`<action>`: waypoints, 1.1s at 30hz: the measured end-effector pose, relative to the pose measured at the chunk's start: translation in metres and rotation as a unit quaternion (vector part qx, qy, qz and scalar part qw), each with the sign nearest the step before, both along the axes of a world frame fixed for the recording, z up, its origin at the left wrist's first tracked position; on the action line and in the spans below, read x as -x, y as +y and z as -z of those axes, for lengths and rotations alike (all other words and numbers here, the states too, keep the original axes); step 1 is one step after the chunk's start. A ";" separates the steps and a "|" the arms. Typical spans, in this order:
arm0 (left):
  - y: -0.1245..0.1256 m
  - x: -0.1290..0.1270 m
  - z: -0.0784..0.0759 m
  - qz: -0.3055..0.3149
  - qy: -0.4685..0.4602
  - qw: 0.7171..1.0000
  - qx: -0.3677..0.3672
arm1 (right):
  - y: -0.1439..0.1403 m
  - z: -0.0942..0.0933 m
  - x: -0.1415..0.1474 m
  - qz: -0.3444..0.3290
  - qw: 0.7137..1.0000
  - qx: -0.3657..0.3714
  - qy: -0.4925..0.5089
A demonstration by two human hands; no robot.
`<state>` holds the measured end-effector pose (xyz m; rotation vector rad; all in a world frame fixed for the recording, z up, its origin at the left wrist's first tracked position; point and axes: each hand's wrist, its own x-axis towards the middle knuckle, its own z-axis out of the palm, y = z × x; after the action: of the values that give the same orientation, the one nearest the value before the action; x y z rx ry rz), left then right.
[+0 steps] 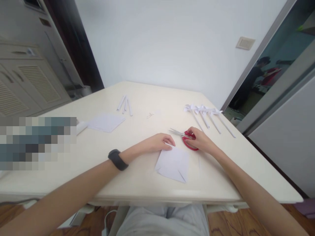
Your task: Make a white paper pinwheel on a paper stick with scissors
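Your left hand (158,143) lies flat, fingertips pressing the far edge of a folded white paper (173,164) near the bench (137,183) front. Your right hand (199,140) closes around the red scissors (185,137), which lie just beyond the paper. Keep the paper pinned flat and lift the scissors with blades pointing away from your fingers. The fingers inside the handles are hidden.

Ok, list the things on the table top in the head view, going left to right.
Stack of white paper sheets → rolled paper sticks → left hand → red-handled scissors → right hand → paper flowers on stems.
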<state>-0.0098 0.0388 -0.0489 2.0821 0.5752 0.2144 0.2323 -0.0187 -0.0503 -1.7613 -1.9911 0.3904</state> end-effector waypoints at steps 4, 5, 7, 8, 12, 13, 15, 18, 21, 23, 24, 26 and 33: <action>-0.003 -0.001 -0.004 -0.011 -0.005 1.000 0.013 | -0.001 0.003 0.003 -0.008 0.999 -0.026 -0.028; -0.004 -0.002 -0.006 -0.019 -0.007 1.000 0.017 | -0.001 0.002 0.003 -0.010 0.999 -0.031 -0.033; -0.007 -0.002 -0.010 -0.039 -0.011 0.999 0.026 | -0.002 0.001 0.004 -0.015 0.998 -0.039 -0.040; -0.007 -0.002 -0.013 -0.051 -0.011 0.998 0.032 | -0.003 0.001 0.005 -0.017 0.998 -0.041 -0.043; -0.009 -0.002 -0.020 -0.091 -0.005 0.993 0.076 | -0.006 -0.002 0.007 -0.026 0.998 -0.047 -0.045; -0.009 -0.002 -0.021 -0.098 -0.003 0.991 0.089 | -0.006 -0.002 0.008 -0.029 0.998 -0.047 -0.043; -0.010 -0.001 -0.024 -0.108 0.002 0.988 0.110 | -0.008 -0.003 0.008 -0.034 0.998 -0.046 -0.038; -0.011 -0.001 -0.028 -0.114 0.002 0.985 0.126 | -0.009 -0.004 0.009 -0.038 0.998 -0.041 -0.028; -0.010 0.001 -0.030 -0.109 -0.003 0.985 0.137 | -0.010 -0.006 0.010 -0.039 0.998 -0.040 -0.021; -0.009 0.002 -0.030 -0.106 -0.003 0.984 0.141 | -0.011 -0.007 0.011 -0.036 0.998 -0.044 -0.016; -0.008 0.003 -0.030 -0.104 -0.004 0.984 0.142 | -0.011 -0.008 0.012 -0.034 0.998 -0.049 -0.013; -0.007 0.004 -0.029 -0.104 -0.006 0.984 0.141 | -0.011 -0.010 0.014 -0.027 0.998 -0.062 -0.006; -0.011 0.003 -0.033 -0.123 -0.009 0.984 0.131 | -0.012 -0.018 0.019 -0.028 0.994 -0.102 0.011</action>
<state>-0.0125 0.0276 -0.0163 1.7528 0.8050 0.2843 0.2137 -0.0306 -0.0325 -1.5712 -1.9910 0.2145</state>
